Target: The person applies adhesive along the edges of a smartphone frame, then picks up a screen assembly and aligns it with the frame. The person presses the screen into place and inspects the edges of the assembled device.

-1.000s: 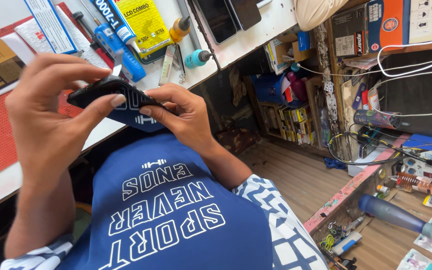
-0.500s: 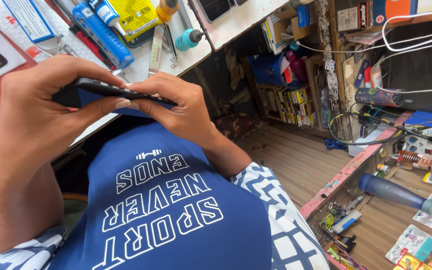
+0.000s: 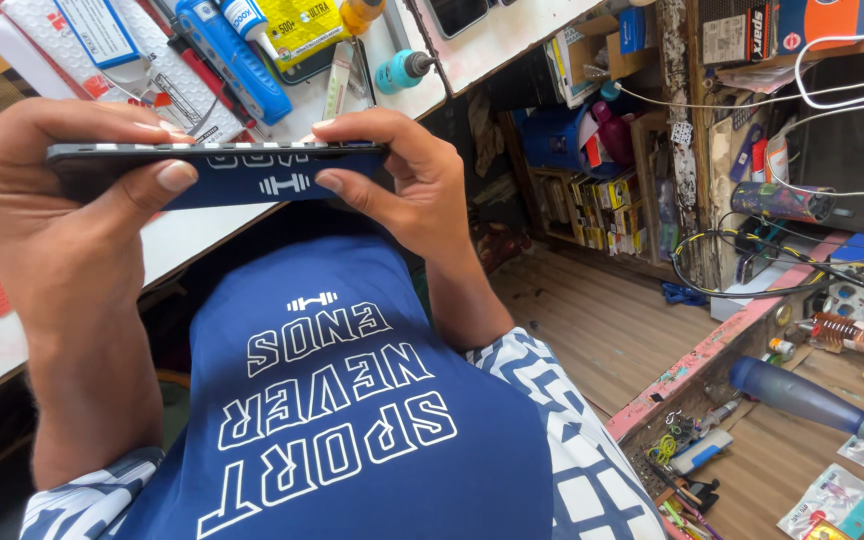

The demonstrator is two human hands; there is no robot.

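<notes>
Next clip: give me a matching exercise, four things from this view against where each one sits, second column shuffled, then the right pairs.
Things:
1. phone
2. teal-capped bottle
3. grey-blue bottle
4. blue tube

Places:
A. lying on the lower wooden shelf at right
B. held edge-on between left hand and right hand
C. near the white worktop's edge, beyond the right fingers
D. on the worktop beside a yellow packet

Pairs: 1-B, 2-C, 3-A, 4-D

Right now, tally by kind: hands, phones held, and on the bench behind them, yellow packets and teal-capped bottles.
Hands: 2, the left hand and right hand, both gripping
Phone: 1, held edge-on
Yellow packet: 1
Teal-capped bottle: 1
Total: 5
</notes>
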